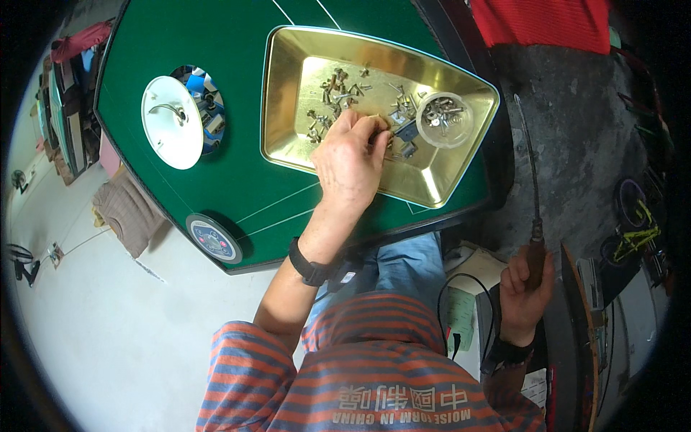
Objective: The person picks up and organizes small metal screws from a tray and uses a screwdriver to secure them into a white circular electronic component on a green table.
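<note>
My left hand (pixel 349 155) reaches into a gold-coloured metal tray (pixel 295 133). Its thumb and fingers are pinched together among loose screws (pixel 338 90), and whatever is between them is hidden. Just right of the fingertips lie small dark metal pieces (pixel 408 149). A round clear dish (pixel 445 133) holding more screws sits at the tray's right end. Off the table's right side, my right hand (pixel 524 291) is closed round the brown handle of a long thin-shafted tool (pixel 533 169), much like a screwdriver. Its shaft points away from me, tip apart from the tray.
The tray rests on a green table (pixel 237 187) with a dark raised edge. At left, a white round lid (pixel 169 129) tilts beside a hole with blue-and-white tiles inside. A round control panel (pixel 214 237) sits nearer. Red cloth (pixel 547 21) hangs at far right.
</note>
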`<state>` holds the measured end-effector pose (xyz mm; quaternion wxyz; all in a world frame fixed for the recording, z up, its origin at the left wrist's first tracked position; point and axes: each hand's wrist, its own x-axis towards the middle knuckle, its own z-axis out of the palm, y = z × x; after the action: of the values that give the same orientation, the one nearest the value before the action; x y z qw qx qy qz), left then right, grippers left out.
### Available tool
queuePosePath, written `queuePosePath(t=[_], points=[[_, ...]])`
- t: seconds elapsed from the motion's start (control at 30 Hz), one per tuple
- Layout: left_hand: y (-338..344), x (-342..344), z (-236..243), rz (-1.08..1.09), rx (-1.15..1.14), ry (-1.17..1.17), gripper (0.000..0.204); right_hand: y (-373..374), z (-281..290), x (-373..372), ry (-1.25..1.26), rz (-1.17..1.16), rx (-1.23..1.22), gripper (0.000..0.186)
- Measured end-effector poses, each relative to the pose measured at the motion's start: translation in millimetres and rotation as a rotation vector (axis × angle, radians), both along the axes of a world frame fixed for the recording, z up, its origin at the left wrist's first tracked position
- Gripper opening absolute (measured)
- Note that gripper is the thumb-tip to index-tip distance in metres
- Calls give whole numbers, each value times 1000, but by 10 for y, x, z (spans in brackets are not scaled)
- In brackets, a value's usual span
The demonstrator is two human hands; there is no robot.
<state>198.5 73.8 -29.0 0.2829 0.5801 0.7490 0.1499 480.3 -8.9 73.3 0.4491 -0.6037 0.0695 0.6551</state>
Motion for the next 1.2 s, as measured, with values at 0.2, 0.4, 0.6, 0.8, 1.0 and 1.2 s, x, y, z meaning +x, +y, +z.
queuePosePath(t=[0.2,0.4,0.6,0.8,1.0,1.2], points=[[107,84,-77,-169,130,70,14,15,-8,-16,-17,-44,-27,23],[59,-32,-108,-113,125,19,12,67,48,-14,25,42,37,24],[-17,-348,263,672,-339,-1110,12,-20,136,-107,-74,157,92,34],[-218,-702,497,950,-305,-2151,13,144,417,-534,-272,644,246,42],[-395,-991,649,988,-139,-2400,13,271,614,-1036,-367,836,294,44],[-553,-1316,757,985,-49,-2465,13,364,757,-1518,-422,920,315,46]])
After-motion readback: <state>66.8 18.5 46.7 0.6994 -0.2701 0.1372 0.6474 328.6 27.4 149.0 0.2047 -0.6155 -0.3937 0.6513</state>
